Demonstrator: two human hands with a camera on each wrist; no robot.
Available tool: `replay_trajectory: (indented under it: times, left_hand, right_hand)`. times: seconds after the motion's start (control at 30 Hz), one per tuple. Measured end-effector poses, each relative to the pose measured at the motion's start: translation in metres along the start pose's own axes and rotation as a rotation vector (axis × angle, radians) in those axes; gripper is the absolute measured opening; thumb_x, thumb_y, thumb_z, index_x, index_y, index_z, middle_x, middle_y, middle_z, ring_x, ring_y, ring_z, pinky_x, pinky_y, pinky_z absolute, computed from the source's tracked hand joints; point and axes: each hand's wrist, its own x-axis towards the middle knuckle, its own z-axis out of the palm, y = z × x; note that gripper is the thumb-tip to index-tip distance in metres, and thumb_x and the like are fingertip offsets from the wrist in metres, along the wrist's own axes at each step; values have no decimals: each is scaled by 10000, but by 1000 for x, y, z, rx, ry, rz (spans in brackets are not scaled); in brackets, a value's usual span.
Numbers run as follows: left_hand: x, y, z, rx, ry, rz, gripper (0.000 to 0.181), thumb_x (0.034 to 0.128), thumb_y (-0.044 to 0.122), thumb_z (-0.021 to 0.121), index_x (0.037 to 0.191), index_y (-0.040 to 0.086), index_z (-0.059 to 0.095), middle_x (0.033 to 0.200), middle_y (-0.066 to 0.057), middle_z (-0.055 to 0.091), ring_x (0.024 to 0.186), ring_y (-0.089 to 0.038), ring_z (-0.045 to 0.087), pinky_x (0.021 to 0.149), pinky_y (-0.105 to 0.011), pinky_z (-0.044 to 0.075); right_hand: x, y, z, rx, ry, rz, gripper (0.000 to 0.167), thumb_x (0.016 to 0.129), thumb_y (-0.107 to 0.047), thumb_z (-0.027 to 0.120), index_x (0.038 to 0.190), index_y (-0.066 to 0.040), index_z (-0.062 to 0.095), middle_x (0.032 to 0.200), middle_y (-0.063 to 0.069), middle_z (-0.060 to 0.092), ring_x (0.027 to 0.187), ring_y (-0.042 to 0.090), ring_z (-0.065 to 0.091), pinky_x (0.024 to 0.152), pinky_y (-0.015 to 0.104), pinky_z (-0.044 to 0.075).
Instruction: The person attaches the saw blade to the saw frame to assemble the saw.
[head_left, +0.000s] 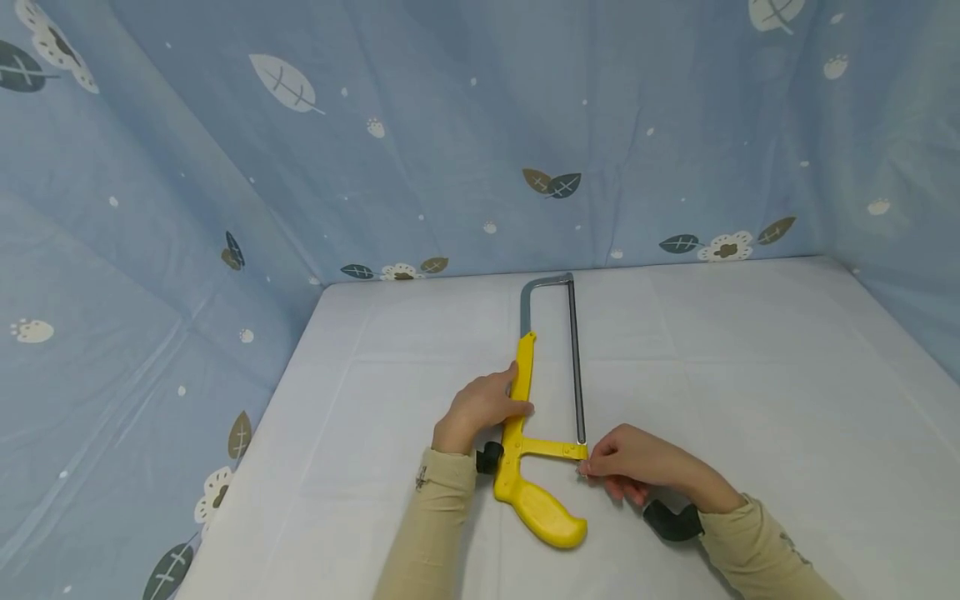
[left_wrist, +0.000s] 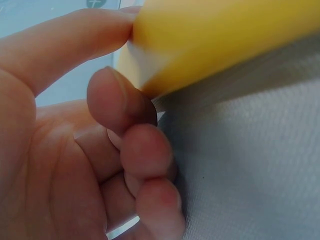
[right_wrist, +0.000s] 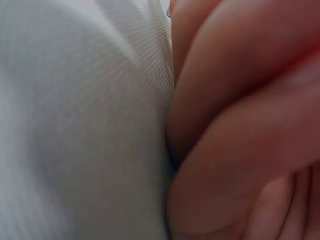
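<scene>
A hacksaw (head_left: 542, 510) with a yellow handle and grey front bow lies flat on a white cloth, its handle end nearest me. Its dark blade (head_left: 576, 367) runs along the right side. My left hand (head_left: 480, 404) grips the yellow frame bar above the handle, thumb on one side; close up in the left wrist view, the yellow bar (left_wrist: 225, 45) sits between thumb and fingers. At the blade's near end, my right hand (head_left: 637, 458) pinches a small metal wing nut (head_left: 582, 471), mostly covered by the fingertips. The right wrist view shows only curled fingers (right_wrist: 240, 135) against the cloth.
The white cloth-covered table (head_left: 750, 375) spreads around the saw. A blue patterned curtain (head_left: 465, 125) hangs along its back and sides. Black wrist mounts (head_left: 672, 521) sit by both cuffs, close to the cloth.
</scene>
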Motion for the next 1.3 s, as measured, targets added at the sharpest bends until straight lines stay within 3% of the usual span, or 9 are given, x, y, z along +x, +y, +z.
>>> replay_trajectory:
  times: [0.2,0.53,0.7,1.03,1.3]
  left_hand:
    - [1,-1,0,-2,3,3,761,793,448,611,1419,203,254,1332,-34,442,987,-168,464,836,-348,382]
    - [2,-2,2,-7,4,1,770,791,446,612,1421,204,243,1332,-32,443,1029,-169,464,865,-361,372]
    - [2,-2,2,-6,5,3,765,793,441,613,1420,202,247,1329,-34,445,1014,-171,463,856,-360,374]
    - [1,-2,0,-10,1,6,766,795,447,609,1422,208,240,1347,-26,425,1057,-171,452,875,-363,366]
    - [0,-1,0,-24,-5,4,764,794,445,612,1420,206,247,1352,-28,419,1059,-168,450,875,-363,365]
  right_hand:
    - [1,-3,1,13,-7,17,366,835,-431,566,773,-86,670,493,28,533,320,91,393,339,204,355]
    - [0,-4,4,-8,-14,37,371,824,-427,586,736,-70,633,482,0,486,335,103,391,346,214,368]
    - [0,-1,2,-7,-24,-11,374,826,-381,602,674,-39,593,461,-6,469,327,96,392,341,221,362]
    - [1,-1,1,13,32,3,337,781,-366,662,735,-45,570,442,-7,452,306,86,390,330,216,353]
    - [-1,-2,2,10,26,7,369,783,-381,654,695,-28,595,437,-10,446,308,86,387,331,213,350]
